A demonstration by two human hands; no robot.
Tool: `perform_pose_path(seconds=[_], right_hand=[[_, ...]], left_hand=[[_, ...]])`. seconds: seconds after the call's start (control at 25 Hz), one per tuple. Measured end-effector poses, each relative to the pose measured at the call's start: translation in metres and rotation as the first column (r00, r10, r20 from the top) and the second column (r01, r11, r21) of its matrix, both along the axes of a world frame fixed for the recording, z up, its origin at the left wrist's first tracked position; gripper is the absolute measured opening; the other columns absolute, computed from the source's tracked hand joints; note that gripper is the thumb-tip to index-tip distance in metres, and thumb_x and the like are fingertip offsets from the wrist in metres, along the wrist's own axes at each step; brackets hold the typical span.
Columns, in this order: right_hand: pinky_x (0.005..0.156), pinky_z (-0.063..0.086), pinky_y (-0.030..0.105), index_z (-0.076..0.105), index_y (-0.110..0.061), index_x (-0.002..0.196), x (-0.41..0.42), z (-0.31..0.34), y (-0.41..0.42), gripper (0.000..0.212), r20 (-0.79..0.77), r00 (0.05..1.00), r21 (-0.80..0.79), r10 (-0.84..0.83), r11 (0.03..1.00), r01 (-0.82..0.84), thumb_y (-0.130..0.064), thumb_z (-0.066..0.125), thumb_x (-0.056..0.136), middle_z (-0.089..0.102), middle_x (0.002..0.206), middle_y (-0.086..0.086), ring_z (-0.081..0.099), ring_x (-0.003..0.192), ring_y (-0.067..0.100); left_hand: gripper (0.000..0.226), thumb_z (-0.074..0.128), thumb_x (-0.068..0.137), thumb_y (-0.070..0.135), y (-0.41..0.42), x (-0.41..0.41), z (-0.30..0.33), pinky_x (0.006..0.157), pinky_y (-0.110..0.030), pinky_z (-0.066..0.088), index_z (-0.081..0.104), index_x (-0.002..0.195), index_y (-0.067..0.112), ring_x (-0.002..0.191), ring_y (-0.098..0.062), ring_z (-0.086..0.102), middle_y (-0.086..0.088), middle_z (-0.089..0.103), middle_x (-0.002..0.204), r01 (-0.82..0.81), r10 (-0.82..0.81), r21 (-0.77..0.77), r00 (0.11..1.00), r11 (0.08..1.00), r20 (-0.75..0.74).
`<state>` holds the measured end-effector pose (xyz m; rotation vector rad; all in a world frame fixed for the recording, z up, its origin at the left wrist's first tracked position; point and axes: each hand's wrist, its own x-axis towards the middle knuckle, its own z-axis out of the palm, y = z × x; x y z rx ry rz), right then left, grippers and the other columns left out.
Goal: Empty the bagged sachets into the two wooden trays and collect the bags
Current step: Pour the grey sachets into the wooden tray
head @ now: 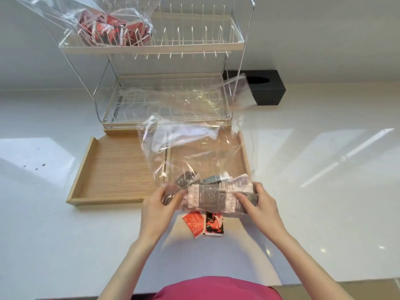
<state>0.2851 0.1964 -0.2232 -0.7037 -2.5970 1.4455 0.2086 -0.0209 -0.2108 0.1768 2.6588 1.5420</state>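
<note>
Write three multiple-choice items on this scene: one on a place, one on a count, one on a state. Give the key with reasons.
1. Where is the bag of red sachets?
A. dish rack's top shelf
B. left wooden tray
C. tissue box

2. How many loose red sachets lie on the counter?
A. none
B. two
C. five

3. What state is the left wooden tray in?
A. full
B. overturned
C. empty

Key: 1 A, it rests on the dish rack top shelf. 2 B, a pair lies below the hands. 3 C, only bare wood shows.
</note>
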Motion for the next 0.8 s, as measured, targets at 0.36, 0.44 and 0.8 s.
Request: perform_pose_path(seconds=[0.36,0.44,0.8], right_hand=[[0.061,0.057,0.033,0.039,-0.014,0.126,-0.019,0.009,0.009,0.041,0.127,0.977,-0.215,-0.172,0.957,0.196,-0.031,0.049,0.091,0.055,0.094,0.004,0.063,0.066,0.026],[0.056,0.057,0.026,0.037,-0.016,0.131,-0.014,0.006,0.013,0.046,0.156,0.976,-0.235,-0.151,0.954,0.185,-0.027,0.053,0.089,0.054,0.107,0.014,0.062,0.064,0.024],[0.090,0.038,0.025,0.024,-0.028,0.140,0.000,0.015,0.015,0.069,0.194,0.943,0.164,0.272,0.938,-0.304,-0.022,0.063,0.083,0.023,0.131,-0.005,0.051,0.088,0.013]], left_hand=[[0.108,0.064,0.061,0.057,0.002,-0.024,-0.008,0.109,-0.035,0.026,0.006,0.144,0.021,0.134,-0.021,0.031,-0.005,0.028,0.149,0.182,-0.157,-0.065,0.947,0.981,0.280],[0.113,0.057,0.057,0.061,-0.001,-0.015,-0.013,0.111,-0.034,0.017,-0.004,0.144,0.022,0.139,-0.021,0.016,-0.006,0.014,0.152,0.252,-0.221,-0.128,0.951,0.959,0.217],[0.053,0.066,0.078,0.027,-0.014,-0.002,-0.030,0.091,-0.046,0.044,0.049,0.127,0.019,0.121,-0.034,0.038,-0.015,0.036,0.142,0.158,-0.247,-0.440,0.957,0.884,-0.153]])
